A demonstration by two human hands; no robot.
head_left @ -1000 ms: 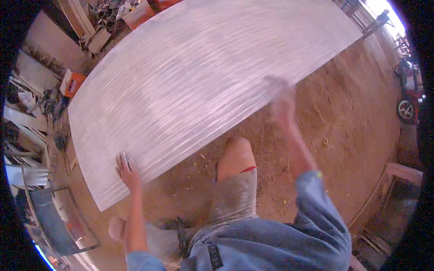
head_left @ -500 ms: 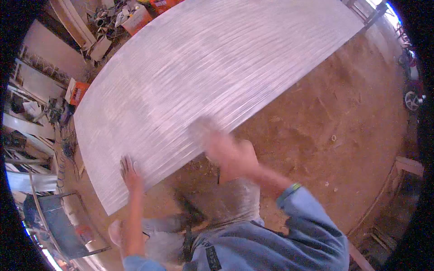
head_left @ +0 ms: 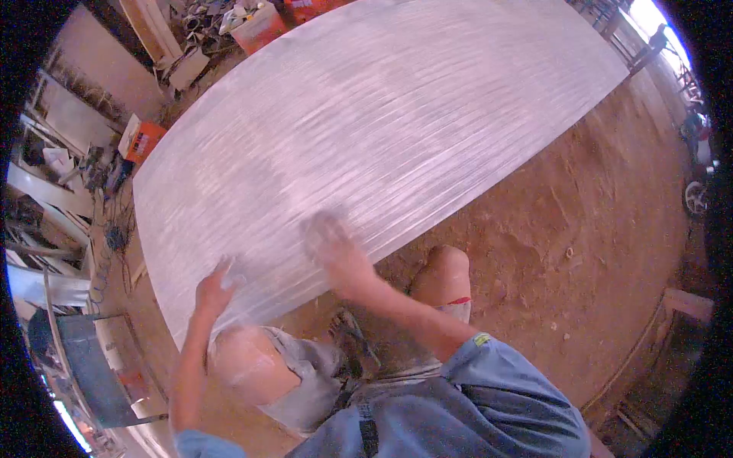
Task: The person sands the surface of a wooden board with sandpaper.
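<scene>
A large whitish panel [head_left: 366,130] with long pale streaks lies in front of me. My left hand [head_left: 216,288] is at its near left part, fingers apart and dusty, with nothing seen in them. Whether it touches the surface is hard to tell. My right hand [head_left: 336,248] is over the panel near its front edge. Its fingers are smeared by motion into a grey-brown blur, so whether something is under them cannot be made out.
My bent knees [head_left: 256,362] are close to the panel's near edge. Brown dirt ground [head_left: 527,252] stretches to the right. Orange-and-white boxes [head_left: 143,143] and scrap lie beyond the left edge. A dark metal-framed piece [head_left: 95,366] stands at the lower left.
My right hand has moved left and slightly down over the panel. My left hand has turned and its fingers no longer lie flat. My knees have shifted, and the view has tilted slightly.
</scene>
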